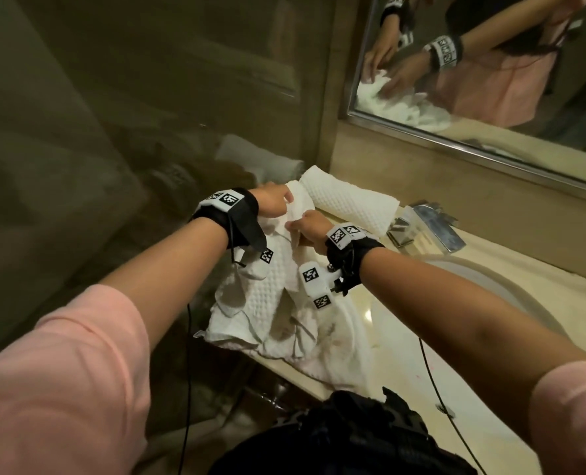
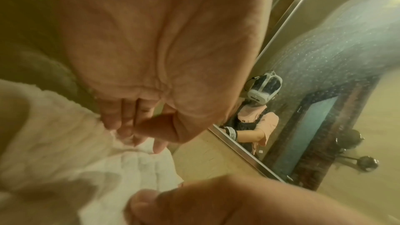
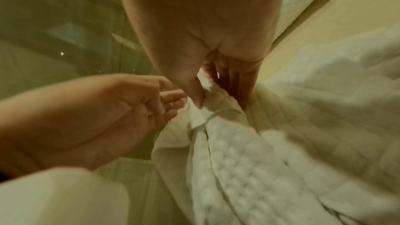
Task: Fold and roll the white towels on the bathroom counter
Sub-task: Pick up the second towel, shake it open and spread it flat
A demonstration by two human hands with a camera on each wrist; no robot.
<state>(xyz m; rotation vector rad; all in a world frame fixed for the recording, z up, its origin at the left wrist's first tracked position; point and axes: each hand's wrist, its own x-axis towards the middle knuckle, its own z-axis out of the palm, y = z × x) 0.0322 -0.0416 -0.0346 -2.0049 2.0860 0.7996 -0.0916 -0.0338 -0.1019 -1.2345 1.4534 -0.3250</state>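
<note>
Your right hand (image 3: 201, 54) pinches the loose towel's (image 1: 267, 303) top edge, thumb against fingers. Your left hand (image 1: 272, 200) grips the same edge just beside it. Towel crumpled on counter (image 1: 404, 354), touching rolled towel (image 1: 350, 200) behind.

Bathroom — sink (image 1: 510, 289); mirror (image 1: 490, 63); faucet (image 1: 435, 228).

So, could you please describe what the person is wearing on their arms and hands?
Both arms have pink sleeves pushed up above the elbow. Each wrist carries a black strap with white blocks bearing black-and-white square codes, and a thin black cable trails from each. The left hand and right hand are bare.
</note>
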